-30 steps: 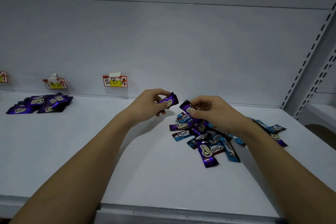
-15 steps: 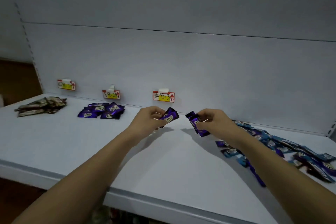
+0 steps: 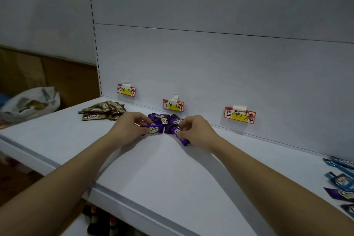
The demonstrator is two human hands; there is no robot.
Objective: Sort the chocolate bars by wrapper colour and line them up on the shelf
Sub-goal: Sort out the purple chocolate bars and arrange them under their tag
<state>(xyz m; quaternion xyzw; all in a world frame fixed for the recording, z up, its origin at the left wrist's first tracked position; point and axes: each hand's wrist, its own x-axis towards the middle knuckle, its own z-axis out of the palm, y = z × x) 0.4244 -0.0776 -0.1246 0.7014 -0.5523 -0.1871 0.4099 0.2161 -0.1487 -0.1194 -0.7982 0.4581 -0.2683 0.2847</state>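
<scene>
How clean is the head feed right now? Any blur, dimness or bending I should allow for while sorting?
Head view: dim, bluish light, no glare; soft arm shadows on the shelf. Wide-angle bending curves the shelf upright. The purple bars and both hands, left hand and right hand, read fairly sharp; the white bag and the blue bars at the edges are smeared.

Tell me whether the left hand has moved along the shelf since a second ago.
Yes. The left hand has moved left, from near the blue price tag to the purple pile.
</scene>
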